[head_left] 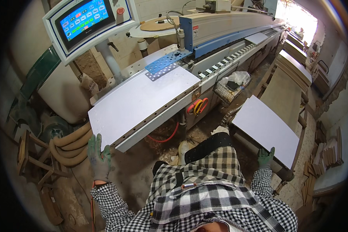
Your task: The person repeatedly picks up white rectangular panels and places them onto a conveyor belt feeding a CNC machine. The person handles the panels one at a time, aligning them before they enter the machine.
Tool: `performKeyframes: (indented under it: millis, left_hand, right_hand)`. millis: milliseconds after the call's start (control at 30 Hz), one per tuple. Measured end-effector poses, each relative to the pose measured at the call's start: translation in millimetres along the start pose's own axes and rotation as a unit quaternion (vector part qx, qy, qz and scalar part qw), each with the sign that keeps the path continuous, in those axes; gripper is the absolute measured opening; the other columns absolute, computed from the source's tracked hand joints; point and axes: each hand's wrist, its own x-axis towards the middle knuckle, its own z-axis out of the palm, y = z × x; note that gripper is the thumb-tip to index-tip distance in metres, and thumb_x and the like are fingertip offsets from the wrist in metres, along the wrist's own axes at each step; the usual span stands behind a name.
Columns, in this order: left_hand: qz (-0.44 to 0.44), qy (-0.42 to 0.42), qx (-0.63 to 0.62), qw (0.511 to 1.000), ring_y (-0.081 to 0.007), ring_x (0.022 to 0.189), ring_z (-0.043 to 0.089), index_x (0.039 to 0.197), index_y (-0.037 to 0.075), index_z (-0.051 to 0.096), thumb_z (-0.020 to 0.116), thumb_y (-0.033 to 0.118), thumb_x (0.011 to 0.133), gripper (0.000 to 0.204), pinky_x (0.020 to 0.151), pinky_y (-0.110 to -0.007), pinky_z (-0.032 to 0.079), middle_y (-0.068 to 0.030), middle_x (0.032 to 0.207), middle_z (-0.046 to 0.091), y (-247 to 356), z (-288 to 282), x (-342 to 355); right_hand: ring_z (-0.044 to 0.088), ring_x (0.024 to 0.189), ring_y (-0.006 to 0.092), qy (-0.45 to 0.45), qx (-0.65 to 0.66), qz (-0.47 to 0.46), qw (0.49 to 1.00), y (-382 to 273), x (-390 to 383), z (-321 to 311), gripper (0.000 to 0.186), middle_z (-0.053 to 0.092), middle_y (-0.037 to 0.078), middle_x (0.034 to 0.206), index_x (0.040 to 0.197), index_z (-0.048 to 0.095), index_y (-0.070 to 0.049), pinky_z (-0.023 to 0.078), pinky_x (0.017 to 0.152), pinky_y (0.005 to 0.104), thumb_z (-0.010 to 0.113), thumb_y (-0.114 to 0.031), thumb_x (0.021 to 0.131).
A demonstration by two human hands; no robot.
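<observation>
A white flat panel [147, 100] lies on the bed of a long edge-banding machine [228, 33], its far end beside a blue perforated plate [168, 62]. At this panel's near left corner is my left hand [99, 158], in a green-and-grey glove, fingers spread and touching the corner. To the right, a second white panel [265, 129] rests on a low support. My right hand [265, 158], gloved alike, reaches its near edge with thumb and fingers apart. Whether the fingertips go under that edge is hidden.
A control screen [85, 19] stands at the upper left. Red-handled scissors and yellow tape [197, 106] hang on the machine's side, below a wire basket [232, 91]. Panel stacks [294, 63] line the right. Coiled hoses [71, 149] and a wooden stool [40, 158] stand left.
</observation>
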Motion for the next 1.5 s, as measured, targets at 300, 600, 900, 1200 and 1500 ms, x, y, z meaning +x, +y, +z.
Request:
performKeyframes:
  millis: [300,600,900,1200,1500]
  left_hand:
    - [-0.009,-0.003,-0.02,1.0,-0.034,0.144,0.039,0.15,0.018,0.05,0.066,0.031,0.097,0.057,0.118,-0.048,0.032,-0.013,0.155,0.045,0,-1,1]
    - [-0.002,-0.014,-0.038,0.999,-0.0366,0.141,0.041,0.146,0.015,0.054,0.069,0.035,0.094,0.058,0.116,-0.049,0.034,-0.0159,0.15,0.05,24,-5,14]
    - [0.053,0.028,-0.029,0.998,-0.0391,0.131,0.051,0.14,0.008,0.059,0.071,0.046,0.09,0.064,0.114,-0.051,0.036,-0.0201,0.139,0.059,68,23,43]
    - [0.083,-0.057,-0.086,0.991,-0.0361,0.141,0.042,0.152,0.012,0.044,0.056,0.062,0.095,0.076,0.12,-0.051,0.028,-0.0157,0.149,0.051,109,51,80]
    - [0.101,0.003,-0.151,0.983,-0.0343,0.141,0.044,0.151,0.013,0.045,0.065,0.044,0.096,0.067,0.118,-0.048,0.033,-0.0127,0.148,0.053,103,41,65]
  right_hand:
    - [0.028,0.148,0.0393,-0.002,0.001,-0.013,1.0,3,8,-7,0.093,0.011,0.017,0.166,0.157,0.03,-0.019,0.037,0.119,0.0481,0.079,-0.05,0.084]
    - [0.029,0.148,0.0369,-0.002,-0.001,-0.014,1.0,1,-3,1,0.092,0.011,0.013,0.166,0.155,0.034,-0.022,0.041,0.116,0.0484,0.082,-0.049,0.081]
    - [0.027,0.149,0.0372,-0.003,-0.001,-0.02,1.0,0,-3,-4,0.089,0.012,0.016,0.166,0.156,0.032,-0.024,0.038,0.118,0.0481,0.079,-0.047,0.085]
    - [0.038,0.141,0.0389,-0.005,0.081,0.047,0.996,-12,23,-18,0.064,0.028,0.015,0.158,0.142,0.052,-0.02,0.043,0.114,0.0511,0.078,-0.04,0.087]
    - [0.06,0.119,0.0355,-0.06,0.065,0.016,0.996,-56,-9,-13,0.029,0.063,0.005,0.128,0.124,0.068,-0.019,0.051,0.104,0.0531,0.065,-0.027,0.096]
